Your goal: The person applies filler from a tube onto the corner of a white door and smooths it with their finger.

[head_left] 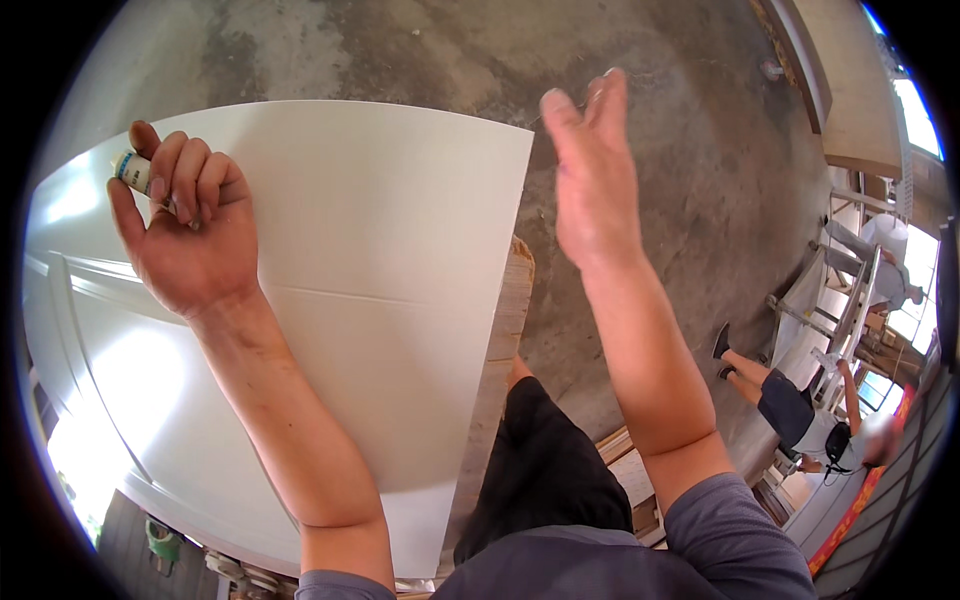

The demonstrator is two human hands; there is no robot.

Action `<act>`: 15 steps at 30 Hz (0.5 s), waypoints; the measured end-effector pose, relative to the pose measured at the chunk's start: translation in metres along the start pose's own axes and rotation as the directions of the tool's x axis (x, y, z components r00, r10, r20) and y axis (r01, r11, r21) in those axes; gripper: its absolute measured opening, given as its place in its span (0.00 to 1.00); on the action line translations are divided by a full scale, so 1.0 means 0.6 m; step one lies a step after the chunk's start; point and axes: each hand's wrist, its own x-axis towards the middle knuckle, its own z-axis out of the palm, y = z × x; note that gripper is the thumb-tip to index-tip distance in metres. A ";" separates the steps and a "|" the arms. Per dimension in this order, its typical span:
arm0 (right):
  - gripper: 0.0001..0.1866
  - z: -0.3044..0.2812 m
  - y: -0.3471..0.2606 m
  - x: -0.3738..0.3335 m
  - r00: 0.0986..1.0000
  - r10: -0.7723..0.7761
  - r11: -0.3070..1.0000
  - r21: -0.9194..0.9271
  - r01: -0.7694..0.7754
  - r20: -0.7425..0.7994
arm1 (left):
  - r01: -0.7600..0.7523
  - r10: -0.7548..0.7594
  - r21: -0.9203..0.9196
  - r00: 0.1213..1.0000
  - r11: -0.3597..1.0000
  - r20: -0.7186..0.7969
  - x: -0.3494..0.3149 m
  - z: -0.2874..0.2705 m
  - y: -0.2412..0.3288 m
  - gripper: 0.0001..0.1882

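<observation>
A large white door panel (pixel 380 220) with moulded lines and a glossy surface lies flat in front of me, on the left. Over its far left part is my left hand (pixel 205 235), palm up, its fingers curled round a small pale cylindrical tube (pixel 134 172) with dark print. One end of the tube sticks out beside the thumb; the rest is hidden in the grip. My right hand (pixel 600 185) is raised over the floor, just past the panel's right corner. Its fingers are stretched out, slightly blurred, and nothing is in them.
Raw wood (pixel 508 300) shows under the panel's right edge, close to my leg. Stained concrete floor (pixel 690 150) stretches beyond. At the right, one person (pixel 800 410) stands near a metal rack (pixel 850 290), with another person (pixel 885 265) farther back. A green tool (pixel 163 545) stands at the lower left.
</observation>
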 end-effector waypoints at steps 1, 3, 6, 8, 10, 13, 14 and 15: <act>0.57 0.001 -0.007 -0.004 1.000 -0.010 1.000 0.019 0.010 0.008 | -0.001 0.001 0.005 1.000 1.000 0.003 0.000 0.000 0.000 0.22; 0.59 0.003 -0.015 -0.029 0.999 -0.029 0.998 0.058 0.028 0.023 | -0.006 0.006 0.019 1.000 1.000 0.001 -0.001 0.000 0.000 0.22; 0.60 0.011 0.019 -0.116 0.997 -0.054 0.997 -0.052 0.056 0.055 | -0.006 0.006 0.019 1.000 1.000 0.009 0.001 0.003 -0.001 0.22; 0.59 0.002 0.032 -0.131 0.994 -0.076 0.980 -0.180 0.089 0.079 | 0.001 -0.001 0.007 1.000 1.000 0.014 0.002 0.001 -0.007 0.22; 0.60 -0.014 0.040 -0.126 0.990 -0.086 0.962 -0.247 0.111 0.111 | 0.009 -0.009 0.007 1.000 1.000 0.022 0.002 0.002 -0.011 0.22; 0.61 -0.011 0.010 -0.025 0.997 -0.049 0.993 -0.109 0.042 -0.058 | -0.011 0.011 0.016 1.000 1.000 0.007 0.002 0.005 -0.007 0.22; 0.60 -0.012 0.001 -0.027 0.989 -0.140 0.978 -0.165 0.130 -0.053 | -0.003 0.003 0.016 1.000 1.000 0.008 0.002 0.002 -0.006 0.22; 0.60 -0.012 -0.006 -0.031 0.972 -0.230 0.951 -0.220 0.216 -0.043 | 0.005 -0.005 0.016 1.000 1.000 0.009 0.001 -0.002 -0.004 0.22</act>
